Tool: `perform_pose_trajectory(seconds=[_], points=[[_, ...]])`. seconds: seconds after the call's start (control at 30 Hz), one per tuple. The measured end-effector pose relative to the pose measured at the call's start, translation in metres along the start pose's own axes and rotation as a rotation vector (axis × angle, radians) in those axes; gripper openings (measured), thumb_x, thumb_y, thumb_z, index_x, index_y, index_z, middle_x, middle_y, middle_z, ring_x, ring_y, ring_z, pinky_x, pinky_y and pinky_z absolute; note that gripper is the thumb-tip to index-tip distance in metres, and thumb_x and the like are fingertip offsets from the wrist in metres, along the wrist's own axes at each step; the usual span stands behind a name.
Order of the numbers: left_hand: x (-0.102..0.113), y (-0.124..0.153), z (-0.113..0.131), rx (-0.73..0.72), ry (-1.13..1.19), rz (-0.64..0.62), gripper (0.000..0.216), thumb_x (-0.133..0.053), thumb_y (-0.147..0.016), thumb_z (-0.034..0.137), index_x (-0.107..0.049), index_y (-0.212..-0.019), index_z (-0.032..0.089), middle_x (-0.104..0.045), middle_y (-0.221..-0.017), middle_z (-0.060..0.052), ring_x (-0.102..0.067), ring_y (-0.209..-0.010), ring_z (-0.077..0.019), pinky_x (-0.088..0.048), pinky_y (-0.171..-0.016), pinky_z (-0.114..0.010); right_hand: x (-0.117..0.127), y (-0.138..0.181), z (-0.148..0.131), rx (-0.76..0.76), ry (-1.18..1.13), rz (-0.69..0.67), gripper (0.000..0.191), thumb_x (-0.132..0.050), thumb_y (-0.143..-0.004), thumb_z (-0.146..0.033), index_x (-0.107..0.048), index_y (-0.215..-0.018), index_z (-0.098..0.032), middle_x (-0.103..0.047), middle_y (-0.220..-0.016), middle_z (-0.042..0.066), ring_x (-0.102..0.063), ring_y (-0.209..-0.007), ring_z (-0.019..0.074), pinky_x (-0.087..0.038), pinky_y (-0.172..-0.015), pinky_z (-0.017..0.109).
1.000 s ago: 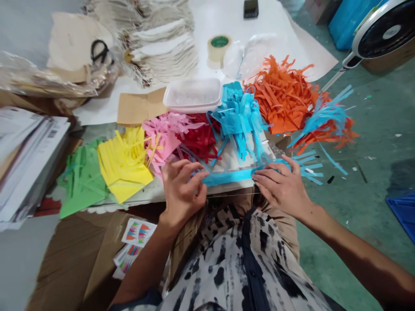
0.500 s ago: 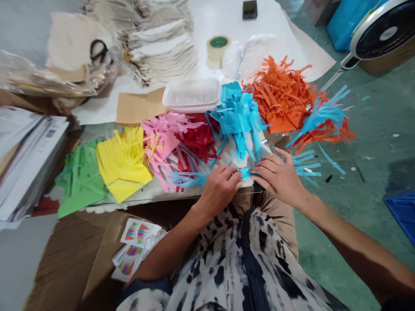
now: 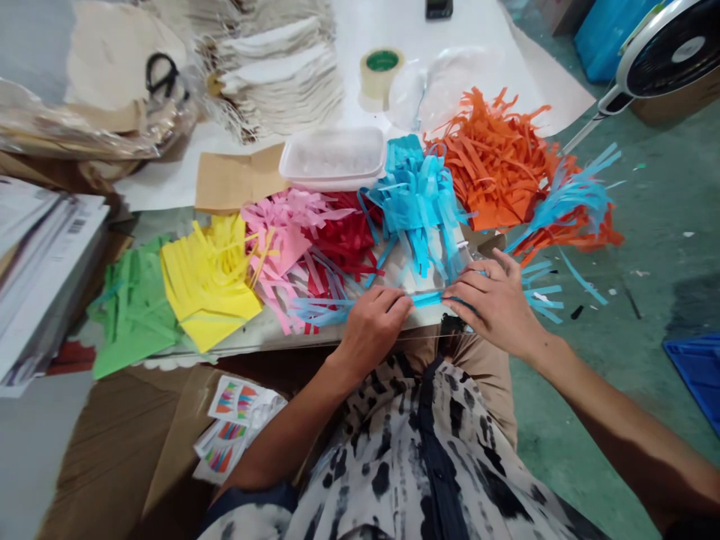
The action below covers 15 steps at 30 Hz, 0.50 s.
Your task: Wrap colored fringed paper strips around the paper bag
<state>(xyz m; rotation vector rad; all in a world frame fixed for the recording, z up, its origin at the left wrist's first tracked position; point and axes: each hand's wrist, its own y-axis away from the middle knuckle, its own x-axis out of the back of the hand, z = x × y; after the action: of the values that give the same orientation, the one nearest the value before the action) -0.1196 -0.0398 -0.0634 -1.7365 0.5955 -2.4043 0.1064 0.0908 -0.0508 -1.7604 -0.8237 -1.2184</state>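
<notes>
A strip of blue fringed tissue paper (image 3: 426, 299) lies along the table's front edge, its middle gathered narrow and its cut ends fanning out on both sides. My left hand (image 3: 376, 319) is closed on its left part, fingers curled over it. On the right part, my right hand (image 3: 488, 300) presses with bent fingers; its fingertips partly hide the paper. Just behind my hands rests a pile of blue fringed paper (image 3: 419, 191). Pink fringed paper (image 3: 289, 232) and dark red fringed paper (image 3: 346, 229) lie to the left of it, orange fringed paper (image 3: 495, 169) to the right.
Yellow (image 3: 211, 277) and green fringed paper (image 3: 138, 307) lie farther left. Behind stand a clear plastic tub (image 3: 334, 161), a tape roll (image 3: 381, 75) and stacked white cloth pieces (image 3: 281, 90). Scissors (image 3: 162, 75) lie at back left. A fan (image 3: 669, 56) stands at right.
My hands have moved slightly apart along the blue strip, showing more of its gathered middle. The whole view has shifted a little.
</notes>
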Motion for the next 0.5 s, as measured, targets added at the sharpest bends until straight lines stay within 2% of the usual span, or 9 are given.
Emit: perform_pose_trajectory(seconds=[0.17,0.33,0.43,0.5], points=[[0.0023,-0.0013,-0.0004,0.003,0.008,-0.02,0.024,-0.063,-0.103,0.038,-0.069,-0.114,0.018,-0.076,-0.107,-0.009,-0.066,-0.097,-0.0237,-0.054,-0.086,-0.036,-0.0012,-0.0014,-0.0013,0.022,0.03,-0.047,0.022,-0.058,-0.105,-0.04,-0.072,-0.113,-0.025,-0.075,-0.106,0.004,-0.058,-0.121,0.0296,-0.017,-0.125,0.059],[-0.0008,0.0003,-0.0016,-0.028,-0.044,0.023,0.012,-0.06,-0.103,0.018,-0.068,-0.112,0.018,-0.076,-0.107,-0.007,-0.064,-0.093,-0.0221,-0.051,-0.08,-0.034,-0.0033,-0.0013,-0.0012,0.008,0.01,0.01,0.018,-0.058,-0.105,-0.035,-0.075,-0.107,-0.028,-0.078,-0.102,0.0,-0.061,-0.116,0.0268,-0.017,-0.124,0.058],[-0.0003,0.0015,-0.0016,-0.024,-0.036,0.027,0.008,-0.06,-0.103,0.019,-0.068,-0.105,0.017,-0.074,-0.105,-0.007,-0.063,-0.093,-0.0225,-0.051,-0.081,-0.035,-0.0055,0.0004,-0.0005,-0.017,-0.024,0.025,0.02,-0.057,-0.106,-0.037,-0.075,-0.104,-0.026,-0.076,-0.098,0.0,-0.062,-0.113,0.0256,-0.018,-0.124,0.057],[0.0023,0.0022,-0.0016,0.027,-0.01,0.025,0.01,-0.06,-0.104,0.023,-0.067,-0.1,0.016,-0.073,-0.102,-0.008,-0.062,-0.093,-0.0229,-0.051,-0.084,-0.036,-0.0064,0.0018,-0.0008,-0.056,-0.072,0.036,0.021,-0.058,-0.106,-0.039,-0.074,-0.102,-0.026,-0.076,-0.098,0.001,-0.061,-0.113,0.0261,-0.02,-0.123,0.056]])
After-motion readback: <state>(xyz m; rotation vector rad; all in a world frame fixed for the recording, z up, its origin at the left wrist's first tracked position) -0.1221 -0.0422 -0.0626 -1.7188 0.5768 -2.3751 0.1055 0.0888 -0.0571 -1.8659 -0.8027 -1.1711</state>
